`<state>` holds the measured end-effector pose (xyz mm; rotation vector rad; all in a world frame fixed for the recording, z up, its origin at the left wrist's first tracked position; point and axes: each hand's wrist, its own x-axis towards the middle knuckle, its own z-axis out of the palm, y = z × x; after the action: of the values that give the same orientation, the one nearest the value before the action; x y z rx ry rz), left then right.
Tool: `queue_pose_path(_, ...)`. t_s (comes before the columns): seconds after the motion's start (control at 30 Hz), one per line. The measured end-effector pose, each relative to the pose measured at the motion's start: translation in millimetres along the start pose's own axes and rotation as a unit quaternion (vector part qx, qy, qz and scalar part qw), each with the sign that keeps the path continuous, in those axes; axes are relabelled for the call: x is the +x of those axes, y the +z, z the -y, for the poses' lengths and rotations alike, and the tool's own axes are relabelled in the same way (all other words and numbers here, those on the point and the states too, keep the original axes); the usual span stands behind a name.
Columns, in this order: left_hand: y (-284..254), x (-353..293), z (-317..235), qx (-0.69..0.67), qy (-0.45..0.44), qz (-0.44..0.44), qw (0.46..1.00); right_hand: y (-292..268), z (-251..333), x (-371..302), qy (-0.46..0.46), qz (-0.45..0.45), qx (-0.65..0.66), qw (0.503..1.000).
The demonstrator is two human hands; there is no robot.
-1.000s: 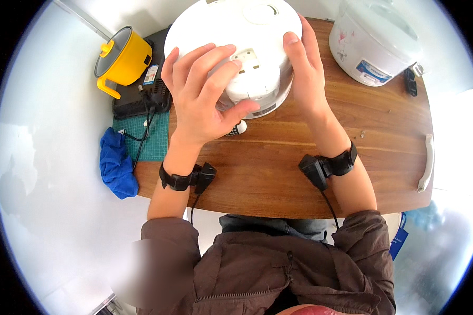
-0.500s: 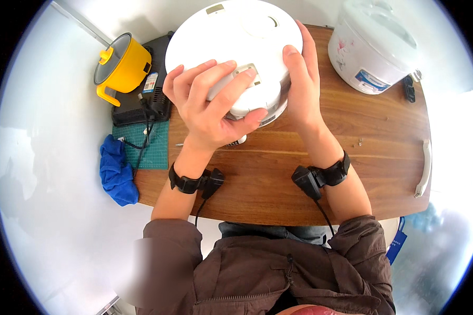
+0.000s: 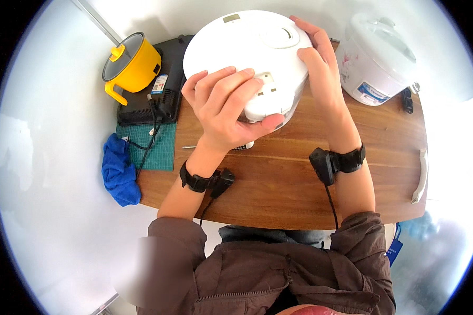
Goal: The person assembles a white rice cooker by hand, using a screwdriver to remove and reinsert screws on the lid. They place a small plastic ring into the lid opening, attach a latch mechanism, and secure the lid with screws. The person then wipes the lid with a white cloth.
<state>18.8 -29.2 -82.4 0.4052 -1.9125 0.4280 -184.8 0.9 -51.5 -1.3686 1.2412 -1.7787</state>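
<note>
A large white round appliance point(image 3: 242, 44), its kind not plain from this side, is between my hands above the far middle of the table, tilted. Its broad face shows a recessed round port and several small slots. My left hand point(image 3: 223, 102) grips its near left part, fingers bent over the face and thumb along the lower edge. My right hand point(image 3: 320, 63) clasps its right side, with the thumb on the face and fingers around the rim. Under my left wrist, a screwdriver point(image 3: 244, 146) with a dark-and-white handle lies partly hidden on the table.
On the left, a yellow pot point(image 3: 133, 65) stands on a black flat device point(image 3: 165, 105), beside a green cutting mat point(image 3: 160, 149) and blue cloth point(image 3: 120, 173). On the right are a white rice cooker point(image 3: 373, 63), a black clip-like piece point(image 3: 407, 101) and a loose white handle point(image 3: 421, 176).
Both hands and the appliance have shifted right and slightly nearer in the picture, partly because the whole view moved. The appliance has tilted somewhat, and the grip looks the same.
</note>
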Motion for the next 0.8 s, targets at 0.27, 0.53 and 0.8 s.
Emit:
queue_pose_path(0.27, 0.6, -1.7, -0.4, 0.001, -0.009, -0.003, 1.0, -2.8, -14.5, 17.6, 0.085, -0.015, 0.118, 0.989)
queue_pose_path(0.53, 0.6, -5.2, 0.4, -0.001, -0.021, -0.002, 1.0, -2.5, -13.5, 49.9, 0.063, 0.158, 0.206, 0.964)
queue_pose_path(0.8, 1.2, -5.0, -0.3, -0.008, -0.038, -0.001, 0.999, -7.3, -34.1, 45.2, 0.096, 0.108, 0.215, 0.966)
